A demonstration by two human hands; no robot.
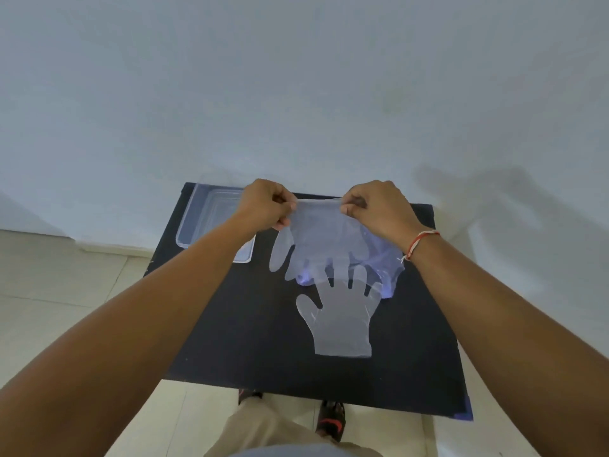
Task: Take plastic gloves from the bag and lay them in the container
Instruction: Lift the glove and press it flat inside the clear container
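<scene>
Just left of your left hand [267,206] and partly under that forearm, the clear container [201,219] sits on the black table [250,341], and it looks empty in the part you can see. Your left fingers [282,222] are curled tight on one corner of a held glove [316,239], pinching its cuff edge; your right hand [372,206] pinches the other corner, so the cuff is stretched taut between your two hands and the glove's fingers hang down toward you. Below your right fingers [346,211], the crumpled bag [379,258] lies on the table, with a second glove [342,318] lying flat nearer your body, its fingertips touching or tucked under the bag. To finish this step well, I'd keep both pinches light and even so the thin film doesn't tear or fold, carry it left over the container, lower it until the fingers settle flat, then let go of both corners together.
</scene>
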